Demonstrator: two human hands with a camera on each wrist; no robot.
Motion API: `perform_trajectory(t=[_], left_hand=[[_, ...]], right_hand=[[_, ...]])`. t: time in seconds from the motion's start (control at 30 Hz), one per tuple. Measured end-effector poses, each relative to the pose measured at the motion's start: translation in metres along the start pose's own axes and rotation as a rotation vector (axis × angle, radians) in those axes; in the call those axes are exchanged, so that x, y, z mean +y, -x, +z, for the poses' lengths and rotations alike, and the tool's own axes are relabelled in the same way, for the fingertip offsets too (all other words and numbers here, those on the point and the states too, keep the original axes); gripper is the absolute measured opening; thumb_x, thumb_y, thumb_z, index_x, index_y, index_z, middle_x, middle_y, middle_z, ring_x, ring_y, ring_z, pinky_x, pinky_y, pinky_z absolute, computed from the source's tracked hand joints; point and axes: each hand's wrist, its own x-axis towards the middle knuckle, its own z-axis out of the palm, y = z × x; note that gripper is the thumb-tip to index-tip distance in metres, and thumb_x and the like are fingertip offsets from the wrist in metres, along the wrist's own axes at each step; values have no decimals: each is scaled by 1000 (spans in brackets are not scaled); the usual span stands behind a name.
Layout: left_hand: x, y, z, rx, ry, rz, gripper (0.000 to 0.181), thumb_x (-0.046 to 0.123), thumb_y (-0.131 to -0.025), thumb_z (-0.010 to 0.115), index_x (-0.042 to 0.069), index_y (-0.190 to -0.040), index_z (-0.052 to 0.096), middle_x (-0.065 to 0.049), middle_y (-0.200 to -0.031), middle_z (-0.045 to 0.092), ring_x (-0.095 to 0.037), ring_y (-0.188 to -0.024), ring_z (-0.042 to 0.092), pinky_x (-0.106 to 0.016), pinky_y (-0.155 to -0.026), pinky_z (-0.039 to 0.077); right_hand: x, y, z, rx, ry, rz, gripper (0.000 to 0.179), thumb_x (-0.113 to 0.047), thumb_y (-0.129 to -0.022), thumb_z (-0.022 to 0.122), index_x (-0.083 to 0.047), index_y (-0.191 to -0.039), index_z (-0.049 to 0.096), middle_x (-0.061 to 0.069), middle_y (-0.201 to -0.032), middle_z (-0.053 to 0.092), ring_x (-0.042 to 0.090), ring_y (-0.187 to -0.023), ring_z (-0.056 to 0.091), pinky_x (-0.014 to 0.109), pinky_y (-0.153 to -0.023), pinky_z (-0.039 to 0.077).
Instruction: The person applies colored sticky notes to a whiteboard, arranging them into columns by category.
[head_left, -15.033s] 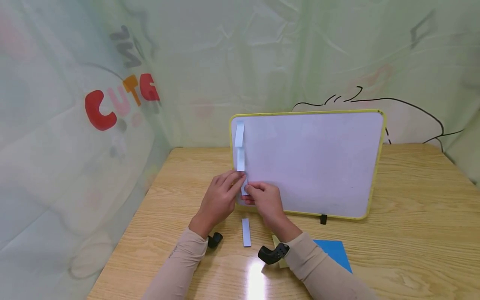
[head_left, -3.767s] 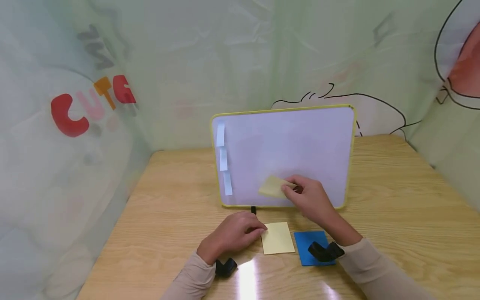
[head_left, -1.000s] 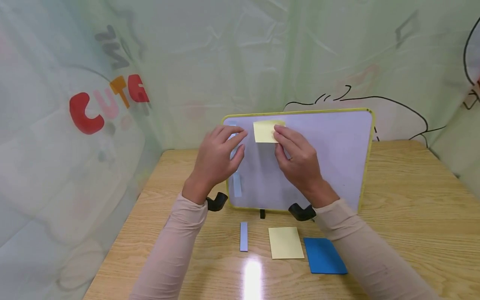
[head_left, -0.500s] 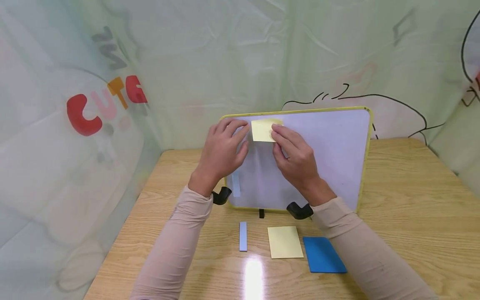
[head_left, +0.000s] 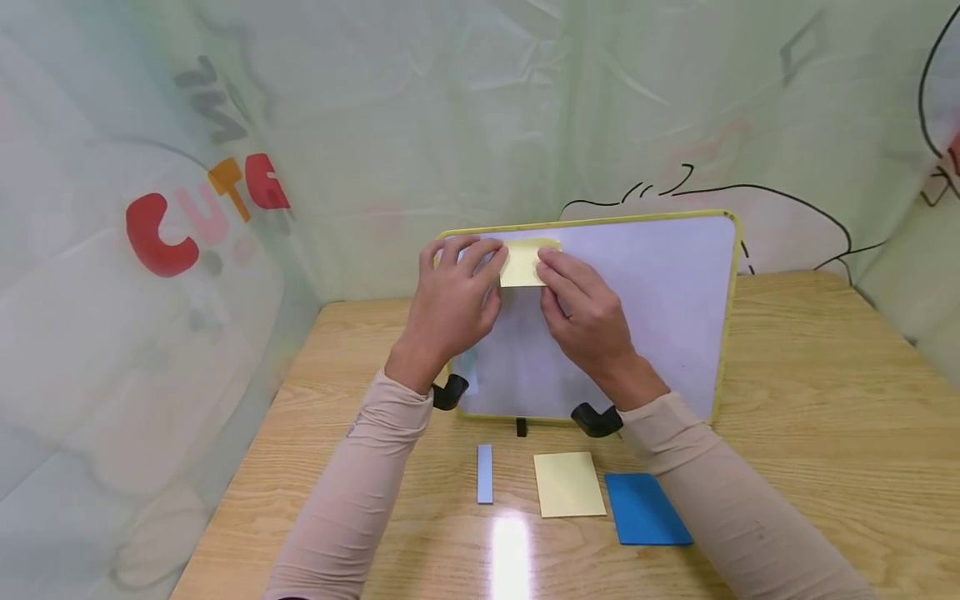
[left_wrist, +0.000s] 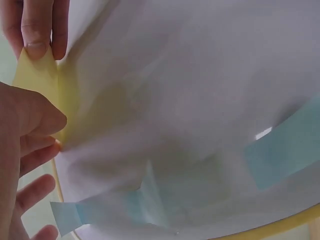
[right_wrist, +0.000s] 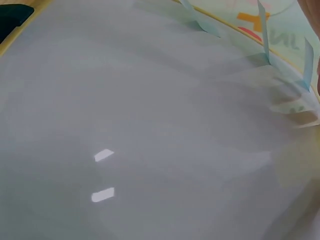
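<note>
The right hand [head_left: 588, 321] pinches a yellow note [head_left: 521, 267] by its right side; the left hand [head_left: 452, 308], fingers spread, touches its left edge. Remotely, I observe the note near the top of the whiteboard [head_left: 645, 325]; a blue pad [head_left: 647, 510] lies on the table [head_left: 825, 467].

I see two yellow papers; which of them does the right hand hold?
The yellow note near the top of the whiteboard, gripped by the right hand. The other yellow paper lies flat on the table, beside the blue square.
</note>
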Motion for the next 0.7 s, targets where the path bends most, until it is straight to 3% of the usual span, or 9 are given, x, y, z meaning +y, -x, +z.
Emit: perform_trajectory(t=[0.3,0.53,0.7], left_hand=[[3,5,2,-3,-41,8,40,21,-93,60,11,-131,67,-1,-138,59,-27,-127,49,-55,-105,33],[4,10,2,-37,-63,9,42,24,-95,58,16,-136,64,-1,-145,54,-29,-135,45,-58,-109,29],[6,14,4,-77,-74,21,44,24,-95,58,18,-138,62,-5,-150,49,-30,-140,40,-63,-111,23]], right_hand=[[0,0,1,-38,18,0,28,11,-85,64,11,-113,70,21,-124,66,36,-116,62,43,-100,48],[1,-1,2,-78,49,-22,37,7,-84,52,10,-116,70,22,-126,65,38,-122,59,49,-101,47],[1,-3,2,-63,79,-15,35,-1,-87,52,8,-114,71,21,-125,66,37,-121,60,52,-99,46]])
